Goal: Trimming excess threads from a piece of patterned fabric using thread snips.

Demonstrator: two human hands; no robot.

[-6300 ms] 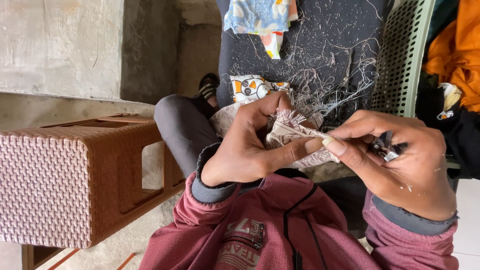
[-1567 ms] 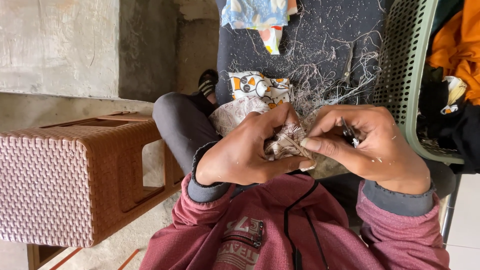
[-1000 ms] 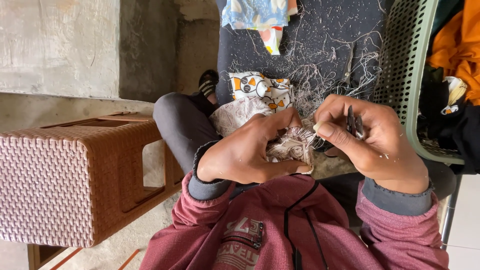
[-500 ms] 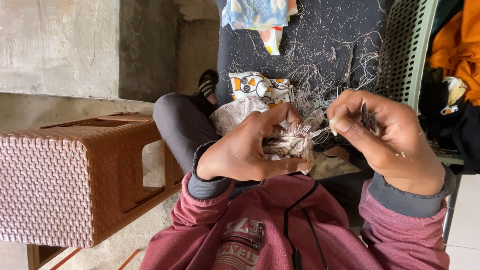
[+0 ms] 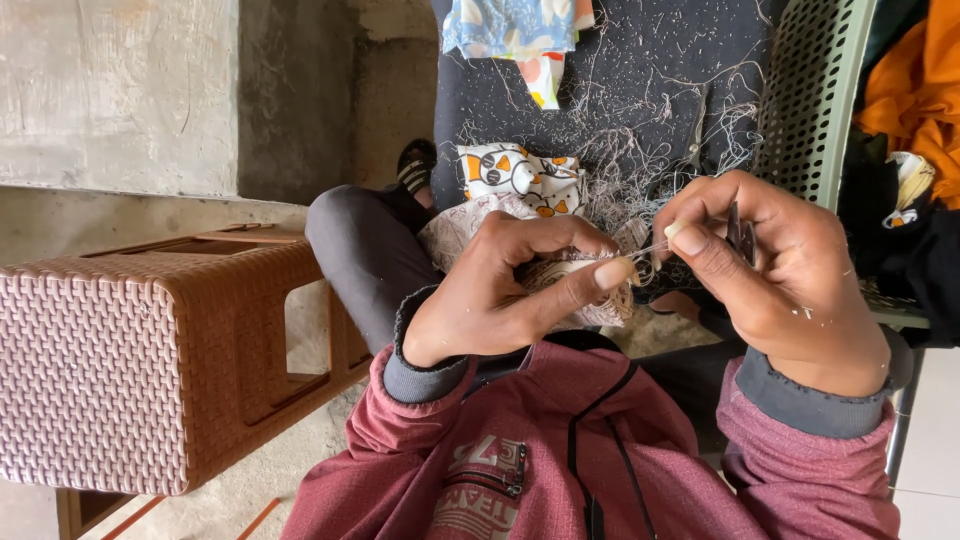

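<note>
- Broadly, the biggest thing in view is a brown woven-pattern plastic stool at nine o'clock, standing on the bare concrete floor with nothing on its top.
- At twelve o'clock a dark cloth is spread out, littered with snipped thread ends; it seems to serve as a catch-all for trimmings. A blue-and-orange printed fabric scrap lies at its far edge, and a white piece printed with orange cartoon shapes lies nearer the knee.
- At two o'clock stands a pale green perforated plastic crate; orange and dark garments are heaped just beyond its wall, though I cannot tell whether they lie inside it.
- Left hand: fingers are curled tight round a bunched pale patterned fabric piece at the centre, thumb laid along its edge, apparently to keep the seam steady and exposed.
- Right hand, at three o'clock: thumb and forefinger pinch a fine thread drawn taut from the fabric, while the remaining fingers close round a small dark snipping tool, kept ready in the palm.
</note>
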